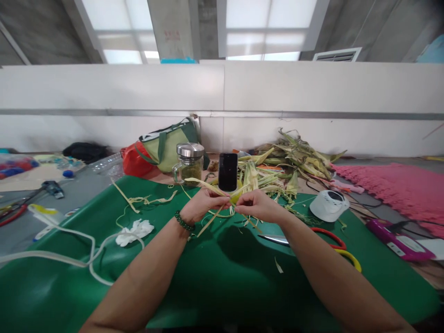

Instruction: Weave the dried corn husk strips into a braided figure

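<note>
Both hands are raised over the green mat (222, 277), close together in the middle of the head view. My left hand (207, 203), with a green bead bracelet (183, 221) at the wrist, pinches pale corn husk strips (210, 224). My right hand (258, 206) pinches the same crossing strips from the other side, thumb and fingertips together. Strip ends stick out to the upper left and hang below the hands. Just behind them stands a black phone (228, 171), upright. How the strips are joined between the fingertips is too small to make out.
Behind lies a heap of dried husks (294, 155). Scissors (335, 238) with red and yellow handles lie partly under my right forearm. Around sit a glass jar (189, 166), a white tape roll (329, 206), a crumpled tissue (134, 232), a white cable (62, 260) and a magenta device (398, 240).
</note>
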`<state>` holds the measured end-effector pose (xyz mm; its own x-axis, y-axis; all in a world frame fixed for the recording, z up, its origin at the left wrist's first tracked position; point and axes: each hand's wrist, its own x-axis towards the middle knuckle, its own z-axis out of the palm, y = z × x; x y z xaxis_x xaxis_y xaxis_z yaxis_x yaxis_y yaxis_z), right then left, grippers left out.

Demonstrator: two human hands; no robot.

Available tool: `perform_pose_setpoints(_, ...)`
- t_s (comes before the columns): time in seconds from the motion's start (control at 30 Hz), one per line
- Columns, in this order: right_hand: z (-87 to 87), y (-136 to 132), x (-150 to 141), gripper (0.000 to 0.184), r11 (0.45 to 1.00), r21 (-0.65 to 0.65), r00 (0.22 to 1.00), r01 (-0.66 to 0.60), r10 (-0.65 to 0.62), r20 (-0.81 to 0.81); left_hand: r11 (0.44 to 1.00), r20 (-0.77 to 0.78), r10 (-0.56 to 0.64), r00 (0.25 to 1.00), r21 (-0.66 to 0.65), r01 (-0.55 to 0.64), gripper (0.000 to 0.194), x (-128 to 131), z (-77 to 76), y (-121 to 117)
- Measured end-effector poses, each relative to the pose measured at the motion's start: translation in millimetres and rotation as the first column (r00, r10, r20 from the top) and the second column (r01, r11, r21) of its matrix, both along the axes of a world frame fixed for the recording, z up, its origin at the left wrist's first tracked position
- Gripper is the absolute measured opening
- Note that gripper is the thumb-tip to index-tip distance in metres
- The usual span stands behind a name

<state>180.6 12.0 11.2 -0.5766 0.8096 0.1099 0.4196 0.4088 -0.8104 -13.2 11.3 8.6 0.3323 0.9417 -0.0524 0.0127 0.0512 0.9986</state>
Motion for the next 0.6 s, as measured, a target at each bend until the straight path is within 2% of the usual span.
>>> perform_pose_setpoints(0.13,1.9,1.3,3.8,0.021,0.998,0.063,0.999,0.001,-0.003,0.040,0.999,0.027,0.037,0.999,0.016,-0.037,0.025,2.4,1.0,-1.8)
perform_pose_setpoints(0.23,2.7,2.4,4.7,0.025,0.998,0.046,0.999,0.030,-0.032,0.040,0.997,0.044,0.078,0.996,-0.031,-0.077,0.028,4.9,2.6,-3.6)
perform_pose_setpoints(0.3,2.3,2.7,2.3,0.030,0.999,-0.020,0.999,0.037,-0.038,-0.015,0.996,0.045,0.061,0.997,-0.064,-0.058,0.032,6.0,3.4,-5.0)
perform_pose_setpoints(0.37,0.4,3.0,-2.3,0.032,0.988,-0.128,0.987,0.081,-0.098,-0.127,0.996,0.058,0.019,0.998,-0.082,-0.014,0.037,6.6,3.7,-6.5)
perform_pose_setpoints(0.47,-4.6,3.8,-10.3,0.031,0.935,-0.295,0.906,0.198,-0.289,-0.310,0.996,0.092,-0.012,0.996,-0.087,0.020,0.041,7.1,3.6,-8.4)
perform_pose_setpoints(0.6,-9.3,3.8,-15.8,0.029,0.904,-0.340,0.810,0.259,-0.395,-0.434,0.998,0.072,-0.011,0.997,-0.065,0.016,0.042,8.3,3.8,-10.4)
